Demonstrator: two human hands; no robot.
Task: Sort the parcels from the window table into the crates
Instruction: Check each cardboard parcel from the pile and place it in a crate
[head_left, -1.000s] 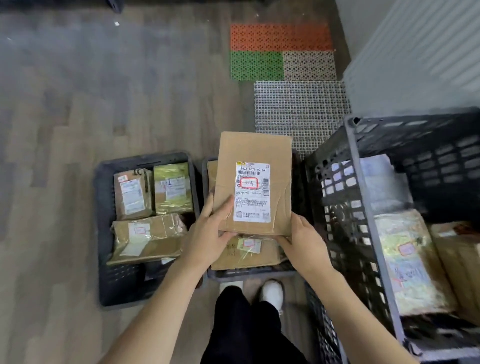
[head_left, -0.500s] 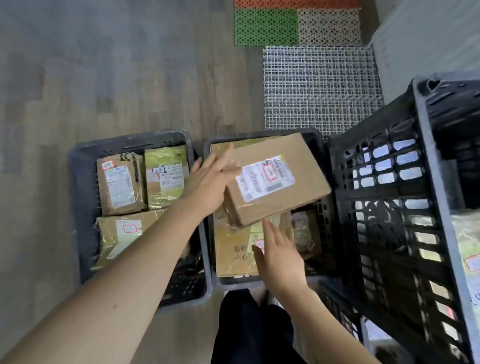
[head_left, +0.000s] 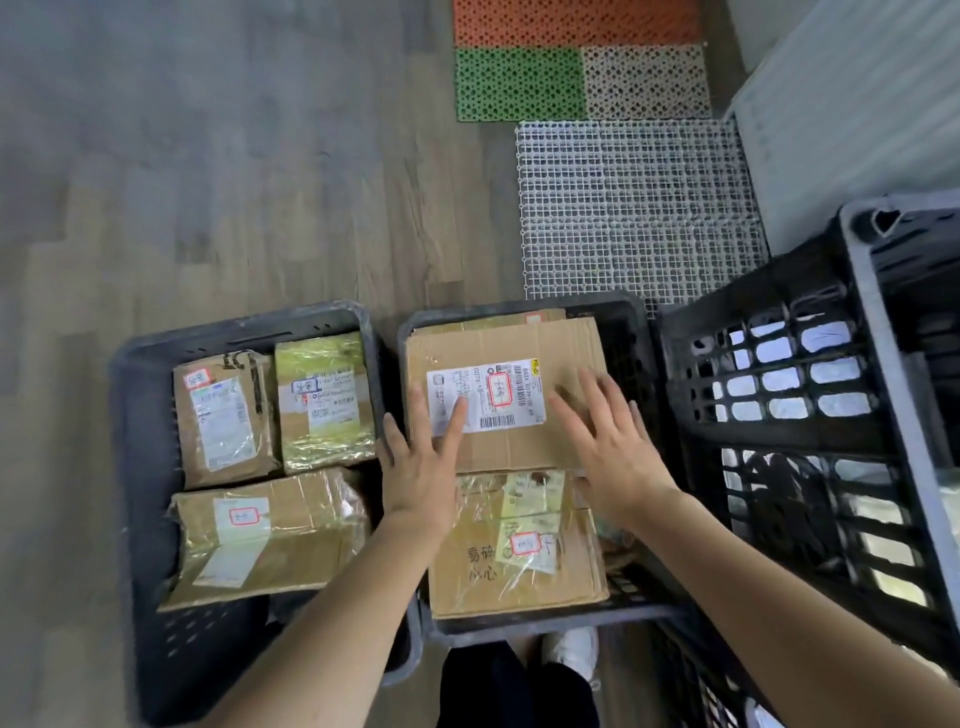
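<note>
A flat brown cardboard parcel (head_left: 524, 353) with a white shipping label lies face up in the far half of the middle grey crate (head_left: 618, 312). My left hand (head_left: 423, 462) lies flat with straight fingers on the parcel's near left corner, fingertips on the label. My right hand (head_left: 615, 447) hovers or rests open over its near right corner; contact is unclear. Nearer me in the same crate lies another taped brown parcel (head_left: 488, 571) with yellow slips.
The left grey crate (head_left: 135, 467) holds three taped parcels. A tall black latticed crate (head_left: 810, 426) stands at my right with parcels inside. Plastic grid mats (head_left: 634, 208) lie on the wooden floor beyond. My shoe (head_left: 571, 649) shows below the middle crate.
The labelled parcel went from held upright in both hands to lying flat in the middle crate. Both hands let go and now lie open over it.
</note>
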